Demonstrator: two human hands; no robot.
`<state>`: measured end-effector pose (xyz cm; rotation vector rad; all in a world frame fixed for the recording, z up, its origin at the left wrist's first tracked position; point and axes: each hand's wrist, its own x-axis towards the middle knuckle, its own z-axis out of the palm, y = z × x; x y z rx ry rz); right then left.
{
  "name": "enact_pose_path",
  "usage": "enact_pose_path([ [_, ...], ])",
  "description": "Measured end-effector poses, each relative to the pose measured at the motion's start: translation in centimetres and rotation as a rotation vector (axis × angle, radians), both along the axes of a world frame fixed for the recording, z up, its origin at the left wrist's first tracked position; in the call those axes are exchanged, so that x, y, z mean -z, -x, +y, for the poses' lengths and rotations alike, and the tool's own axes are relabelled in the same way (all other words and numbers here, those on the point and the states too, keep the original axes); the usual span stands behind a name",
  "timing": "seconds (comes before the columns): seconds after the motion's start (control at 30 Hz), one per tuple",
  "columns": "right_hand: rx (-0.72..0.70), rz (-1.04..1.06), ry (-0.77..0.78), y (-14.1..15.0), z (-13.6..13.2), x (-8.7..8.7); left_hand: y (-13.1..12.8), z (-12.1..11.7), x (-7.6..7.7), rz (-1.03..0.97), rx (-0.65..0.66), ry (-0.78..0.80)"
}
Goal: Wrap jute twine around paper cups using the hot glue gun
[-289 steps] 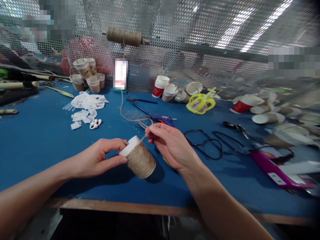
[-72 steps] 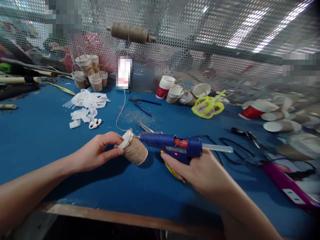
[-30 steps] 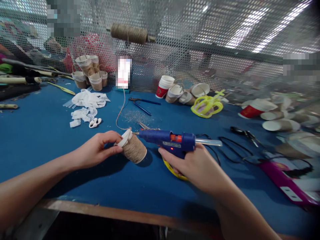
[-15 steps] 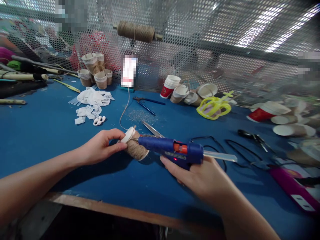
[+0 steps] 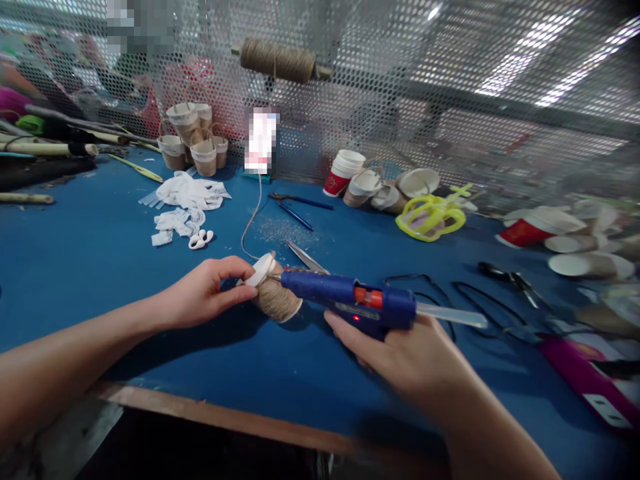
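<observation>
Currently the left hand [image 5: 213, 293] pinches the twine-wrapped cup [image 5: 278, 303] by its white rim, tilted just right of those fingertips, while the right hand [image 5: 405, 353] curls its fingers around the blue glue gun [image 5: 323, 289], aimed at the cup.

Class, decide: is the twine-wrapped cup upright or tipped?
Tipped: the cup slants, its rim held by the left hand, its base toward lower right.

Two bare hands [image 5: 206, 293], slender fingers [image 5: 234, 268], narrow wrists [image 5: 157, 313], bare forearms [image 5: 95, 350] widening away from the hands
</observation>
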<state>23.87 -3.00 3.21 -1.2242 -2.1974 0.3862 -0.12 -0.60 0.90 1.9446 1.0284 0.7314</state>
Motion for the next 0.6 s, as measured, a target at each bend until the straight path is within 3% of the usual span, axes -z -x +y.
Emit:
enact_pose_path([
  [0.17,0.143,-0.066,0.236,0.8,0.0,-2.0,0.2,0.1,-0.1,0.013,0.023,-0.025],
  [0.3,0.249,-0.021,0.431,0.8,0.2,-2.1,0.3,0.1,-0.1,0.024,0.047,-0.048],
  [0.6,0.24,0.021,0.47,1.1,0.8,-2.3,0.6,0.2,-0.1,0.072,0.065,-0.069],
])
